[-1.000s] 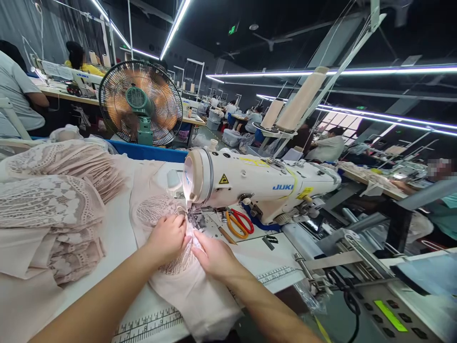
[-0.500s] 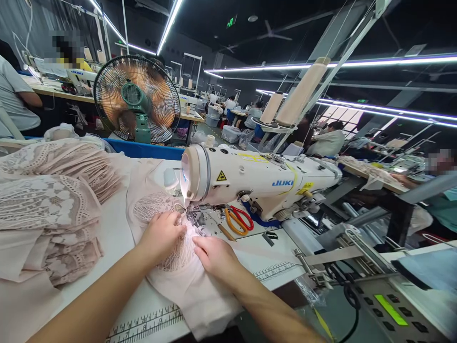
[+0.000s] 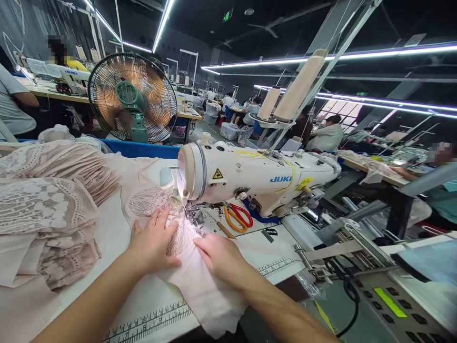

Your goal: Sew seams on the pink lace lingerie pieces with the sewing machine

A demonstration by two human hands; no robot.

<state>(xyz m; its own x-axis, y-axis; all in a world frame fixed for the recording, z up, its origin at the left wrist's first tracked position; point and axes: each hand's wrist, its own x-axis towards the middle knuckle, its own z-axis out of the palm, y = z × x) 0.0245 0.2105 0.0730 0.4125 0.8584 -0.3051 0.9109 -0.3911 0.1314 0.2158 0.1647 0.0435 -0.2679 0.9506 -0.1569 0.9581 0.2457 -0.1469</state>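
Observation:
A pale pink lace garment piece (image 3: 217,297) lies under the needle area of a white sewing machine (image 3: 228,166), its lace part lit by the machine's lamp. My left hand (image 3: 153,245) rests on the lace with fingers spread, left of the presser foot. On the right, my right hand (image 3: 217,255) pinches the fabric edge between thumb and fingers, just in front of the foot. The fabric's near end hangs over the table's front edge. Scissors (image 3: 238,216) with orange and red handles lie on the machine bed, beside a small wooden-handled tool (image 3: 225,229).
Stacked lace pieces (image 3: 46,214) fill the table's left side. A black blade (image 3: 269,233) lies right of the scissors. A printed ruler (image 3: 153,321) runs along the front edge. Behind stand a large fan (image 3: 132,97) and thread cones (image 3: 303,85). Other people sit at machines.
My left hand has slid back toward me and its fingers have spread on the lace. The fabric has shifted slightly, with my right hand still at its edge.

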